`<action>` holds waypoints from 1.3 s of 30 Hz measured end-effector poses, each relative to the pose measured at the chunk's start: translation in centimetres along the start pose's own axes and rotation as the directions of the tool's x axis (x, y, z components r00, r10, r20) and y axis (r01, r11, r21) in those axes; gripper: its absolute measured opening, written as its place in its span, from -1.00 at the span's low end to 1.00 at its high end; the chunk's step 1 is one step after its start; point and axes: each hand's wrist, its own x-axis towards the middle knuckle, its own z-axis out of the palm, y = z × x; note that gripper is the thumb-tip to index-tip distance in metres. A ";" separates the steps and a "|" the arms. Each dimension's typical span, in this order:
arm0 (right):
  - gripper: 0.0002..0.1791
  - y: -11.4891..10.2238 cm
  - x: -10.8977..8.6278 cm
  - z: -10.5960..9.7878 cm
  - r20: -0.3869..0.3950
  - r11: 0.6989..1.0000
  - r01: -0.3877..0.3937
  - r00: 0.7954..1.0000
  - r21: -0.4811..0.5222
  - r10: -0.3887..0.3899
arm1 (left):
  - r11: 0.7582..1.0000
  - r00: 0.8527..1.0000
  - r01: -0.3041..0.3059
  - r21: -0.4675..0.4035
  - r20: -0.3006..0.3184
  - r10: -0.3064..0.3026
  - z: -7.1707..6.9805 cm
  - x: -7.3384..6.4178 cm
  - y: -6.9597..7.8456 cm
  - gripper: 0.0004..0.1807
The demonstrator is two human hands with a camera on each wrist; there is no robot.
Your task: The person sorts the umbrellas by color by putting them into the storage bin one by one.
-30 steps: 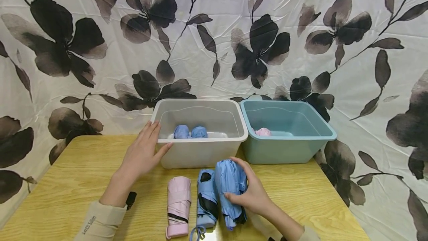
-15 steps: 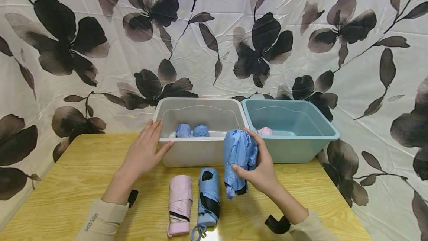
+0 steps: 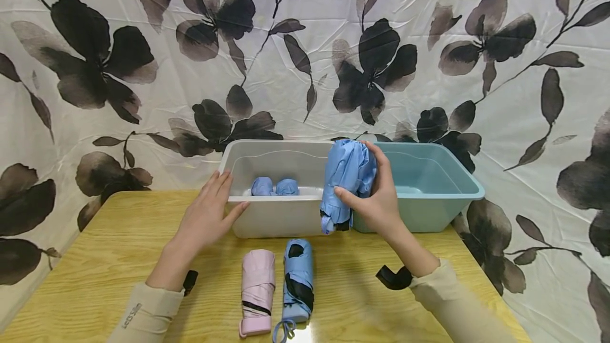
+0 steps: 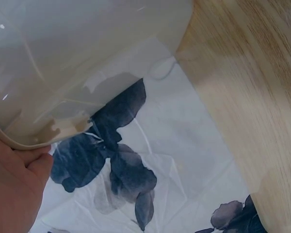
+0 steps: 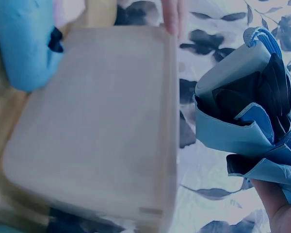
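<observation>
My right hand grips a loosely folded blue umbrella, raised in front of where the two bins meet. The right wrist view shows the umbrella from its handle end, with dark folds and a blue cord. My left hand rests at the left end of the grey-white bin, fingers straight along its side and thumb by the front. In the left wrist view this hand touches the bin's rim. Two rolled blue umbrellas lie inside the bin.
A teal bin stands right of the grey-white one; the raised umbrella hides part of it. A pink folded umbrella and a blue one lie on the wooden table in front. A floral cloth hangs behind.
My right hand has lifted the loosely folded blue umbrella off the table, up and slightly right to rim height. It now covers the pink thing in the teal bin. My left hand stays put.
</observation>
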 end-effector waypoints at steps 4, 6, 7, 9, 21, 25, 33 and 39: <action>0.10 0.2 2.2 0.3 -0.007 1.000 -0.024 1.000 0.005 0.024 | 1.000 1.000 -0.001 -0.002 -0.005 0.001 -0.1 0.0 -0.1 -0.06; 0.09 0.4 3.3 0.4 -0.014 0.999 -0.050 0.999 -0.006 0.050 | 1.000 1.000 -0.005 -0.002 -0.009 0.005 -0.1 0.0 -0.1 -0.06; 0.08 0.6 3.8 0.5 -0.020 0.998 -0.066 0.998 -0.014 0.066 | 1.000 1.000 -0.006 -0.002 -0.009 0.006 0.0 0.0 -0.1 -0.06; 0.06 0.9 4.7 0.6 -0.035 0.994 -0.103 0.994 -0.031 0.102 | 1.000 1.000 -0.010 -0.001 -0.008 0.010 0.0 0.0 0.0 -0.07; 0.05 4.9 9.5 2.4 -0.021 0.924 -0.342 0.939 -0.171 0.343 | 1.000 1.000 -0.009 0.002 -0.016 0.009 0.2 0.0 -0.1 -0.06; 0.09 6.2 10.6 3.3 0.014 0.885 -0.410 0.906 -0.221 0.423 | 1.000 1.000 -0.007 0.002 -0.020 0.007 0.3 0.1 -0.2 -0.06; 0.08 8.3 11.9 5.1 0.071 0.785 -0.537 0.810 -0.309 0.582 | 1.000 1.000 -0.009 -0.004 -0.027 0.008 0.2 0.0 -0.2 -0.07; 0.10 10.4 11.9 6.3 0.097 0.721 -0.614 0.736 -0.321 0.670 | 1.000 1.000 0.001 -0.003 -0.013 -0.001 0.2 0.0 -0.3 -0.07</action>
